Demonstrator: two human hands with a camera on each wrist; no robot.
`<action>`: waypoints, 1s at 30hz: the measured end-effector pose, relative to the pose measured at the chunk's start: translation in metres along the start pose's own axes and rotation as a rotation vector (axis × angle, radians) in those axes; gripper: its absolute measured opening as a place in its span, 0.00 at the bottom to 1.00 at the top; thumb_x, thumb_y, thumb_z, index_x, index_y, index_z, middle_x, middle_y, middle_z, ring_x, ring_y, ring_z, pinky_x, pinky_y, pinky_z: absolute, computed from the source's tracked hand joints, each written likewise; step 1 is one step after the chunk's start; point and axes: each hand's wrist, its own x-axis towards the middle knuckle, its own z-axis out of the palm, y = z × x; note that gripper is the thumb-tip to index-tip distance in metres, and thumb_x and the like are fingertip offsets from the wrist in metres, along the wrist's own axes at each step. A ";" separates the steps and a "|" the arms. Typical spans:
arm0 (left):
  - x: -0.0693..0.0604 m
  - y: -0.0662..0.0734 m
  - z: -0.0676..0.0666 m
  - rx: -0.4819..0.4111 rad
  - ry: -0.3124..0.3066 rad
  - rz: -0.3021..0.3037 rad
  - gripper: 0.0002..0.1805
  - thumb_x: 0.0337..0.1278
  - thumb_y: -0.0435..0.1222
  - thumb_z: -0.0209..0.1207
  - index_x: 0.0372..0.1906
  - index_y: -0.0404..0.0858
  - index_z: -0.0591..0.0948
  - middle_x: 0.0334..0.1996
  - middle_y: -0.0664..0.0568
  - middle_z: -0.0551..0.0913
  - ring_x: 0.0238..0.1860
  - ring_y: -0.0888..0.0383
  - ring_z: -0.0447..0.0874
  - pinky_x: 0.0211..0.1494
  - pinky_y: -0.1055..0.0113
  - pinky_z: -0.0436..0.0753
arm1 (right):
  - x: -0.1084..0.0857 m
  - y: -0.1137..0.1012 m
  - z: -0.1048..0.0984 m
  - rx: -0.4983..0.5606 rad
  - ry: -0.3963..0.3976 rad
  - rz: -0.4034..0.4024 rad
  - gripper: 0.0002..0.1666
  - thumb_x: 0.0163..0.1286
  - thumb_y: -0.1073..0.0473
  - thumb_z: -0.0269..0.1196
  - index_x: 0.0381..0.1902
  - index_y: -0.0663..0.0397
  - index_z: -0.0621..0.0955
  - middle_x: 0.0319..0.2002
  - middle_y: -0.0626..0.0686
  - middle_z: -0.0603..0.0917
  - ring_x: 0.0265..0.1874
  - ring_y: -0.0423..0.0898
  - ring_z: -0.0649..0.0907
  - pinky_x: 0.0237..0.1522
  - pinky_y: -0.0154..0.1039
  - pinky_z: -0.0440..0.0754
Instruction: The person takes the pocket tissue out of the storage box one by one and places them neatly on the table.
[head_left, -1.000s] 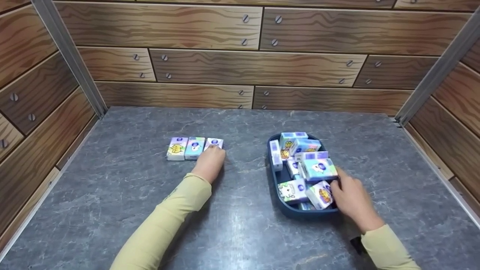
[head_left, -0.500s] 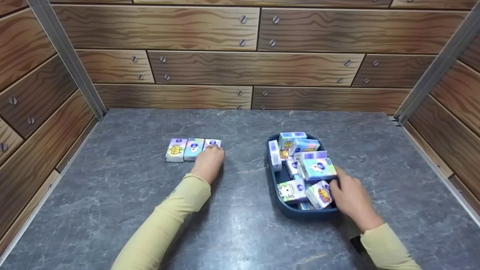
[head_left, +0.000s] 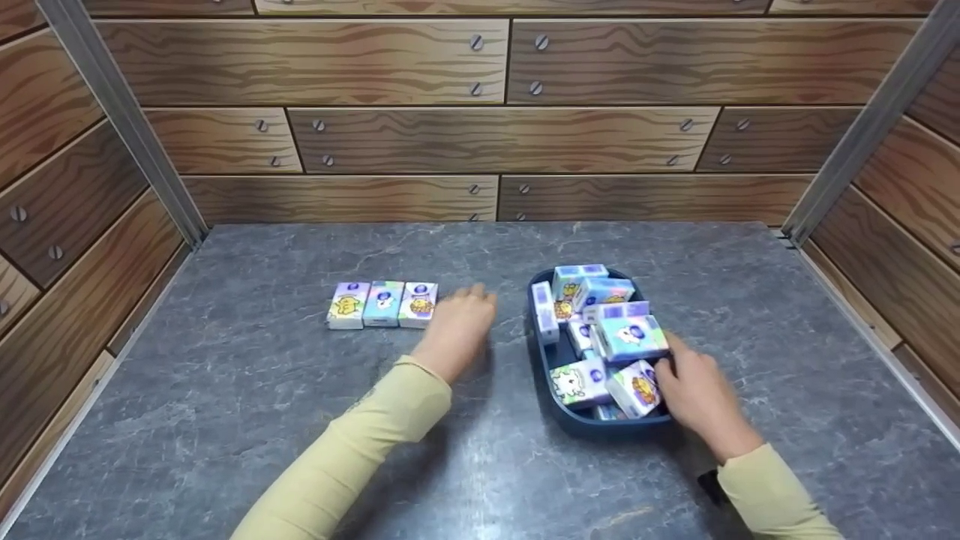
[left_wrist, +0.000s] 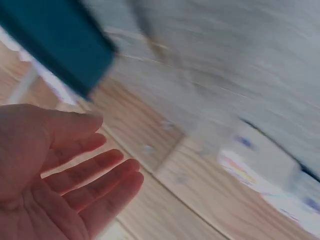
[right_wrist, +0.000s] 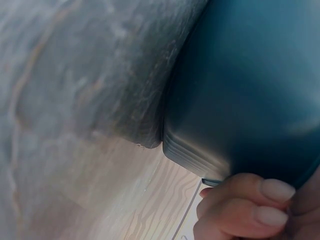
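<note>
Gripping box-heaped bin (head_left: 611,427): right hand (head_left: 701,394); left hand (head_left: 459,328), fingers apart, between bin and box row (head_left: 382,304); plank-patterned wall (head_left: 397,139) behind.

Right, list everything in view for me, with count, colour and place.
Container: one, dark blue, right of centre on the table
Boxes inside it: at least eight, overlapping, printed white, blue and purple
Row of boxes: three, printed purple, blue and white, left of the container
Table: one, marbled grey, beneath everything
Plank-patterned walls: three, brown, back and sides
Posts: two, grey, back corners
Dark object: one, black, by the right wrist, unclear
Sleeves: two, pale yellow, forearms
Left hand: one, bare, between row and container, holding nothing
Right hand: one, bare, gripping the container's right side
</note>
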 end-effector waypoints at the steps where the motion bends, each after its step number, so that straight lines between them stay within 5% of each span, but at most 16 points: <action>1: 0.001 0.007 -0.005 -0.011 0.005 0.019 0.17 0.48 0.21 0.58 0.45 0.36 0.80 0.42 0.45 0.79 0.42 0.48 0.80 0.37 0.58 0.83 | 0.000 0.000 0.000 0.000 0.001 -0.003 0.30 0.72 0.60 0.46 0.69 0.68 0.62 0.52 0.74 0.75 0.43 0.62 0.80 0.43 0.61 0.75; 9: 0.005 0.077 -0.028 -0.084 0.040 0.256 0.18 0.55 0.29 0.60 0.53 0.40 0.78 0.50 0.48 0.79 0.48 0.54 0.78 0.48 0.63 0.80 | 0.000 0.001 -0.002 0.007 -0.002 0.006 0.30 0.72 0.59 0.45 0.69 0.68 0.62 0.52 0.74 0.76 0.43 0.61 0.80 0.43 0.61 0.76; 15: 0.003 0.127 -0.029 -0.159 0.034 0.405 0.13 0.61 0.45 0.59 0.46 0.44 0.80 0.41 0.55 0.79 0.39 0.60 0.76 0.38 0.69 0.80 | 0.000 0.002 -0.001 -0.019 -0.004 0.013 0.30 0.72 0.58 0.46 0.68 0.67 0.63 0.50 0.73 0.77 0.39 0.59 0.80 0.38 0.58 0.76; 20: 0.005 0.147 -0.024 -0.195 -0.076 0.404 0.16 0.62 0.51 0.58 0.48 0.48 0.81 0.40 0.58 0.77 0.38 0.62 0.76 0.39 0.69 0.79 | 0.001 0.001 0.000 -0.029 0.004 -0.008 0.30 0.71 0.59 0.47 0.67 0.67 0.64 0.48 0.73 0.78 0.34 0.59 0.80 0.33 0.56 0.76; 24: 0.008 0.150 -0.022 -0.210 -0.145 0.366 0.13 0.60 0.50 0.60 0.44 0.49 0.82 0.37 0.59 0.79 0.37 0.62 0.77 0.39 0.70 0.79 | 0.002 0.000 0.001 -0.013 -0.004 -0.017 0.30 0.71 0.60 0.47 0.67 0.69 0.64 0.44 0.72 0.79 0.24 0.52 0.75 0.27 0.49 0.73; 30: 0.011 0.151 -0.027 -0.255 -0.199 0.346 0.08 0.56 0.44 0.64 0.39 0.48 0.82 0.31 0.60 0.80 0.32 0.65 0.77 0.33 0.71 0.78 | 0.001 0.002 -0.001 -0.008 -0.005 -0.010 0.30 0.70 0.60 0.46 0.67 0.69 0.64 0.46 0.72 0.78 0.26 0.52 0.76 0.30 0.50 0.74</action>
